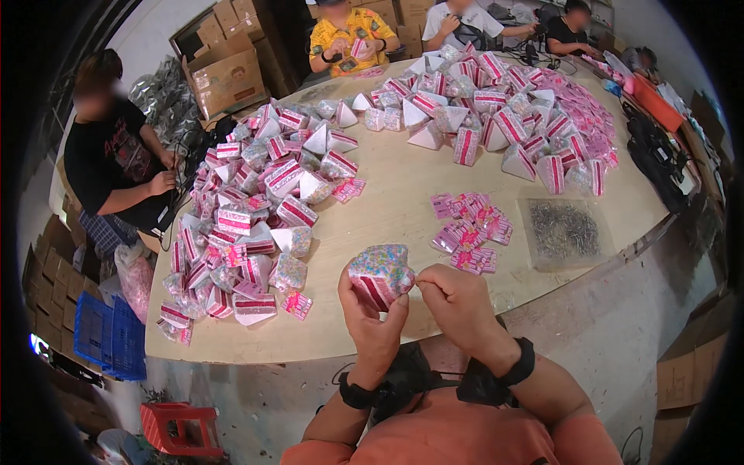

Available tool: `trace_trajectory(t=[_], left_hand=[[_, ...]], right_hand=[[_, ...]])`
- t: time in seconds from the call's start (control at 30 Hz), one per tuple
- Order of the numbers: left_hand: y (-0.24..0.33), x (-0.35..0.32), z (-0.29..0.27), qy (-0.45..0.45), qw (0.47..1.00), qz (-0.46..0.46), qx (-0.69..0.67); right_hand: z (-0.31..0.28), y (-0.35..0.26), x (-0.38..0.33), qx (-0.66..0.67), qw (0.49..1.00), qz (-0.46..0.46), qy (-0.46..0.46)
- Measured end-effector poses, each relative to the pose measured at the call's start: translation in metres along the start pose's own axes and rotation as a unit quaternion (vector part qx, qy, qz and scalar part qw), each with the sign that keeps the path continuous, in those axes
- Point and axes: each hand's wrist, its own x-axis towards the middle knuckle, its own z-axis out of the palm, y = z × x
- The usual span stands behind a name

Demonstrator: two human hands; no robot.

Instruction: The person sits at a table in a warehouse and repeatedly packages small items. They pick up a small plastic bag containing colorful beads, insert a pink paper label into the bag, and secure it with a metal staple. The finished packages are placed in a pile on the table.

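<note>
Seen from the head camera: left hand [370, 314] clasped around a small wedge-shaped packet [379, 274] with a red-and-white striped face and a clear top full of coloured sprinkles, held up just above the near edge of the pale wooden desk [403, 194]. Right hand [457, 298] clenched beside it, fingertips [419, 280] pinching at the packet's right corner. Black bands on both wrists, orange sleeves below.

Just beyond the packet, on the desk: a loose heap of small pink tags [469, 232]. Right of the tags, a clear shallow tray [564, 230] holding a tangle of dark wire pieces. Left of the packet, a long spill of matching striped packets [248, 225] running along the desk's left edge. Far side of the desk, a second pile of packets [496, 108].

At the desk's left edge, a person in a black shirt [108, 155], hands on a dark item. At the far edge, a person in a yellow patterned shirt [350, 35] holding a packet, with two more people alongside. Behind them, stacked cardboard boxes [225, 70]. Below the desk's left corner, a blue crate [108, 333] and a red stool [180, 426] on the floor.
</note>
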Motion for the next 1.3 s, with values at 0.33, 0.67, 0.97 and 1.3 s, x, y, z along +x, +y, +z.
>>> trace_trajectory(t=[0.33, 0.67, 0.97, 1.3], left_hand=[[-0.006, -0.003, 0.004, -0.008, 0.998, -0.008, 0.054], [-0.014, -0.002, -0.004, 0.021, 0.997, -0.068, 0.035], [0.015, 0.074, -0.064, 0.129, 0.967, -0.15, -0.162], [0.008, 0.161, -0.117, 0.215, 0.928, 0.132, 0.275]], right_hand=[[0.001, -0.002, -0.001, 0.027, 0.993, 0.114, -0.017], [0.007, 0.012, 0.013, 0.2, 0.953, 0.207, -0.091], [0.016, 0.04, 0.012, 0.221, 0.941, 0.227, -0.116], [-0.07, 0.073, 0.011, 0.172, 0.975, 0.139, -0.015]])
